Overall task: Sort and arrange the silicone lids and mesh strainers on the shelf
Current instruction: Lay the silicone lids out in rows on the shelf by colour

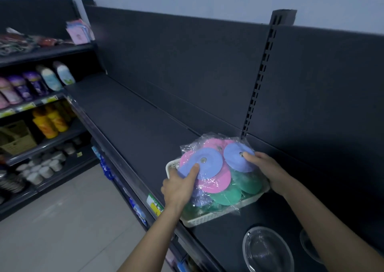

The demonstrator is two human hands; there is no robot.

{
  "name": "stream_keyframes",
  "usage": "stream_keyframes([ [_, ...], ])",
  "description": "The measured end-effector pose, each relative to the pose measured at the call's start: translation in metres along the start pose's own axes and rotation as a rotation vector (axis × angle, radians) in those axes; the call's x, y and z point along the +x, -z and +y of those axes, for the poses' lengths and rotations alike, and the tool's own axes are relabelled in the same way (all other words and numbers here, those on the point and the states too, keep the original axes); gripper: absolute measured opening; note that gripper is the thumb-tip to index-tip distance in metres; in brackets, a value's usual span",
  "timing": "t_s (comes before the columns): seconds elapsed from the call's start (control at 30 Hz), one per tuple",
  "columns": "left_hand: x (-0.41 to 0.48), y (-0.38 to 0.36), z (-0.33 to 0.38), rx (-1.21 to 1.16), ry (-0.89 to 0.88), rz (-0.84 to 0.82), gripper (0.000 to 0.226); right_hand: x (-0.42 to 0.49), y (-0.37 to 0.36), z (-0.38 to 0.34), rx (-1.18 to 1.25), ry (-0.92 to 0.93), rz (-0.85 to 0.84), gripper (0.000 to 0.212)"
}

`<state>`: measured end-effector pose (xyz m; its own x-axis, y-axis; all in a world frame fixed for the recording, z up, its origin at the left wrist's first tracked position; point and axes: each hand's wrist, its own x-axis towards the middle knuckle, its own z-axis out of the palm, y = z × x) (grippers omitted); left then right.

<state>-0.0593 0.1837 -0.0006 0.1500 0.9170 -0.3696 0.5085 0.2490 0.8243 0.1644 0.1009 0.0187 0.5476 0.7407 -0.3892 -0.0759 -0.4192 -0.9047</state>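
Note:
A white plastic basket (204, 219) stands on the dark shelf (133, 124), heaped with plastic-wrapped silicone lids in blue, pink and green. My left hand (179, 188) grips a blue lid (202, 163) at the basket's left side, thumb on top. My right hand (268, 169) holds a second blue lid (236, 157) at the right side, thumb pressed near its centre hole. A pink lid (218, 183) and green lids (227, 195) lie underneath. A round mesh strainer (268, 249) sits on the shelf near the bottom edge.
Another strainer rim (307, 246) shows partly behind my right forearm. The shelf runs bare to the left of the basket. A slotted upright post (261, 74) stands behind. Neighbouring shelves at left hold bottles (49, 122) and cups (41, 167). Tiled floor lies below.

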Motion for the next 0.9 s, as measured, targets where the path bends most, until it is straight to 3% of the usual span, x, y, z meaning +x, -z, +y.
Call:
stream_keyframes([
  [0.07,0.002,-0.002,-0.002,-0.004,0.001,0.011,0.084,-0.004,-0.005,-0.002,0.004,0.007,0.028,0.043],
  [0.2,0.003,-0.002,-0.002,-0.012,-0.043,0.043,0.079,-0.005,-0.008,0.001,0.014,0.076,0.102,0.033],
  [0.7,0.019,0.036,0.009,-0.136,-0.172,0.103,0.051,-0.017,-0.031,-0.032,0.115,0.157,0.067,0.020],
  [0.9,0.038,0.071,0.005,-0.130,-0.224,0.122,0.056,-0.021,-0.066,-0.047,0.101,0.182,0.093,0.025],
])
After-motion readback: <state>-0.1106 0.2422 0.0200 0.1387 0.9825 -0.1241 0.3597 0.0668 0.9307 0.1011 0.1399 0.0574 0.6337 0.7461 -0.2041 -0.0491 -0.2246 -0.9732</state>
